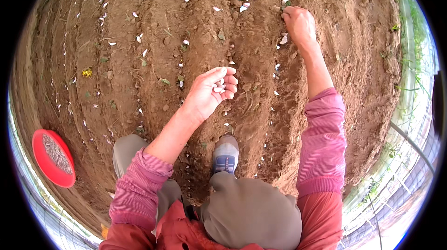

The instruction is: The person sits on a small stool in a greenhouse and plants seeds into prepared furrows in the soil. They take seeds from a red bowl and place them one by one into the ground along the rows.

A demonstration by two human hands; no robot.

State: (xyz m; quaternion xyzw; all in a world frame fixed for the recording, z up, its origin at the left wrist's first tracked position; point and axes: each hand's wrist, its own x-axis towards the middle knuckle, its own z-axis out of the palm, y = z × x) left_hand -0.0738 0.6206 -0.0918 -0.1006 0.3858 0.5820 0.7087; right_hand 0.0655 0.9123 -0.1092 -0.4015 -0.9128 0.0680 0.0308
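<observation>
Several garlic cloves [219, 86] rest in the curled fingers of my left hand [206, 91], palm turned up, above the tilled soil. My right hand [300, 23] reaches farther out, its fingertips down at the soil of the rightmost furrow. Whether those fingers pinch a clove is hidden. Just beyond them a pale clove [284, 1] lies beside a green leaf. Nearer me, more cloves [277, 67] run along the same furrow in a spaced line. A loose group of pinkish-white cloves [243, 8] sits on the soil left of my right hand.
Parallel furrows to the left also hold spaced cloves [145, 53]. A red plastic basin [38, 152] with grey-brown granular material stands at the far left. My shoe [226, 154] is planted between furrows. A yellow flower [87, 72] lies leftward; grass and wire mesh [412, 173] border the right.
</observation>
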